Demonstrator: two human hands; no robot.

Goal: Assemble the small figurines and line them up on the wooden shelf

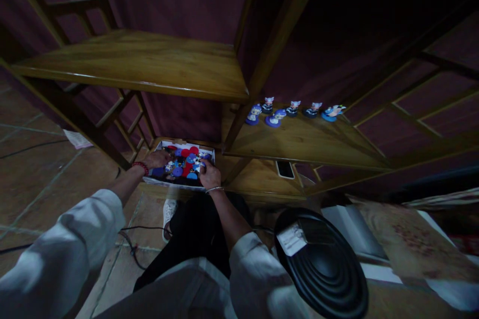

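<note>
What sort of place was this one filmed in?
Probably an indoor room with a display corner, though whether home or shop I can't tell. Wooden shelving bears several small figurines, an open box of colourful pieces sits low down, and the floor looks tiled.

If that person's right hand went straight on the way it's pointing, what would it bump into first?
Most likely the small blue-and-white figures in the box, just ahead of the right hand. It may be touching one; the dim picture makes depth and contact hard to judge.
</note>
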